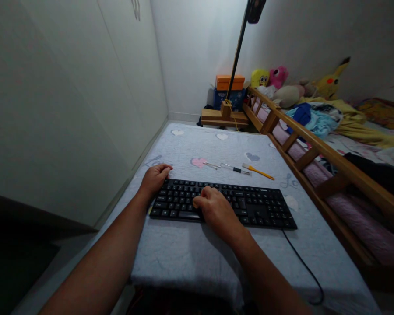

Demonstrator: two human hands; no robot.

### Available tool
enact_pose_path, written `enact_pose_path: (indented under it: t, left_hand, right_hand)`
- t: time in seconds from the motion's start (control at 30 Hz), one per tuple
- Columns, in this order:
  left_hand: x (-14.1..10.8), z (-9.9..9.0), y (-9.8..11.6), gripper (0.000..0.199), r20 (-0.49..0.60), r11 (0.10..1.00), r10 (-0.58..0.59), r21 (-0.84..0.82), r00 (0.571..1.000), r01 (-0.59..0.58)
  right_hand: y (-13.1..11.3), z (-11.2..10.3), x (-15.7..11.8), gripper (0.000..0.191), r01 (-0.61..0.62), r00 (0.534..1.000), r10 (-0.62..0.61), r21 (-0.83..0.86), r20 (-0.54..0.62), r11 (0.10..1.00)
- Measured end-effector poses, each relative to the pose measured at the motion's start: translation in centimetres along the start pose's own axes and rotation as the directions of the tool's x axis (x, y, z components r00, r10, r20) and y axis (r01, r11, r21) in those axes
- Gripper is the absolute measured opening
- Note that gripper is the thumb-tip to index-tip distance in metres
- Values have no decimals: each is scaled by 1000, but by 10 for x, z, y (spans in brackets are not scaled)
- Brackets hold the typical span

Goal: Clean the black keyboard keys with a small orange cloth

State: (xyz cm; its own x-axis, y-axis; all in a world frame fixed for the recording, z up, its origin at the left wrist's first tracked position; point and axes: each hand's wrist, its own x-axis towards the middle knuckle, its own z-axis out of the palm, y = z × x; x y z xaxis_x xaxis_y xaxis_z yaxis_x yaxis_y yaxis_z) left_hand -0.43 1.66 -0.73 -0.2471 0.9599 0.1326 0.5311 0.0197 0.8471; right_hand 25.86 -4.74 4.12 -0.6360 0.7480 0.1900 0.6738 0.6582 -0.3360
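On the pale blue, heart-patterned cloth [180, 249] lies one black plastic keyboard [258, 212]. The left hand [155, 177] curls at its far left corner; the right hand [214, 207] is bunched over its middle keys; whether either grasps anything, I cannot tell. Beyond the keyboard are two thin whitish sticks [212, 165], one black-gripped metal tool [237, 169] and one yellow-handled brush [259, 171]; farther, one orange box [230, 82] atop a blue box [238, 99], contents hidden.

I can read "Lo" in grey script on the cloth [184, 258], right of centre; the script left of centre and the keyboard [259, 210] legends are too unclear for me.
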Motion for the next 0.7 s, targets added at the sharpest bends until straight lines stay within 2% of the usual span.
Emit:
enact_pose_path:
  t: [0.17, 0.37, 0.7]
  left_hand:
    - [1, 0, -3, 35, 5, 1000, 8, 3, 1000, -8]
    - [1, 0, -4, 34, 0, 1000, 20, 15, 1000, -20]
    - [2, -1, -3, 35, -3, 999, 26, 35, 1000, -26]
  right_hand:
    - [19, -6, -14, 19, -83, 997, 83, -27, -13, 996]
    - [49, -26, -44, 23, -211, 977, 209, -58, -30, 976]
    - [79, -44, -67, 29, -305, 952, 304, -96, -29, 947]
